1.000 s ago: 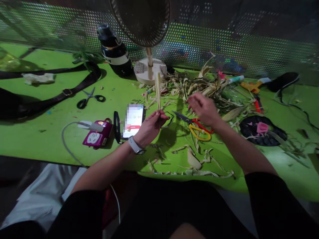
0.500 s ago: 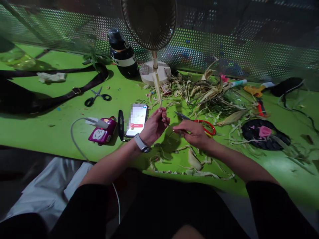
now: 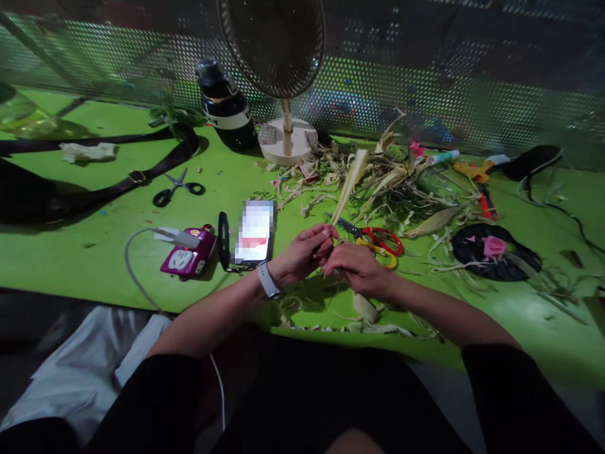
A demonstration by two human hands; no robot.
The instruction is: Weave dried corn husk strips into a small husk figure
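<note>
Both hands pinch the base of a pale husk strip above the green tabletop [image 3: 94,252].

Risk: the dry husk strip [image 3: 348,183] may tear or slip if twisted. Left hand [image 3: 305,252] and right hand [image 3: 357,268] touch, fingers closed on its lower end; the strip slants up-right beyond them, over red-handled scissors [image 3: 378,241].

husk scraps [image 3: 397,183] and red-handled scissors [image 3: 373,238] crowding ahead, phone [image 3: 256,231] and charger [image 3: 188,257] left, bare green table [image 3: 70,252] far left

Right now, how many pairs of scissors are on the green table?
2. Black scissors lie left, near the strap; red and yellow scissors lie just beyond the hands. More may hide under the husk pile.
</note>
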